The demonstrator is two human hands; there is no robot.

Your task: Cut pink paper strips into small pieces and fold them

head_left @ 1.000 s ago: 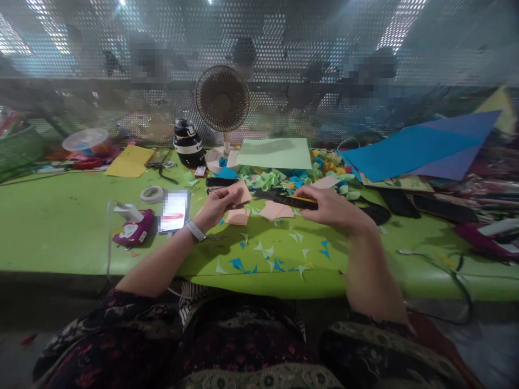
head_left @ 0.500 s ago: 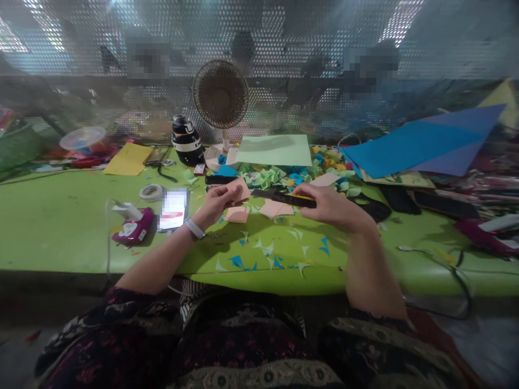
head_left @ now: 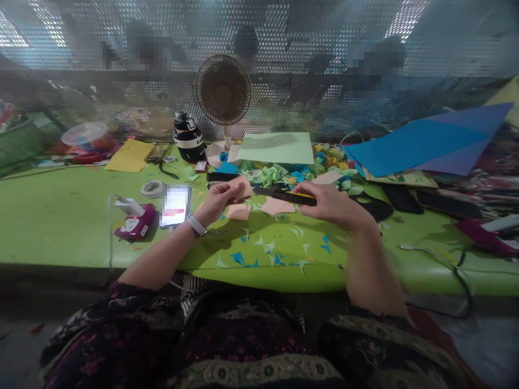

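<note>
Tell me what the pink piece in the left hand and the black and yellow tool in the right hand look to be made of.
The pink piece, held by the left hand, looks like thin matte craft paper: flat, with straight cut edges. The black and yellow tool in the right hand looks like hard plastic, probably a cutter or ruler: rigid and straight. It is too blurred to be sure.

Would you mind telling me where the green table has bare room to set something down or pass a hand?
The widest bare stretch of the green table lies left of the tape roll and phone. A smaller patch lies right of the right hand, before the cable. Between the hands and the fan it is crowded with paper scraps.
</note>
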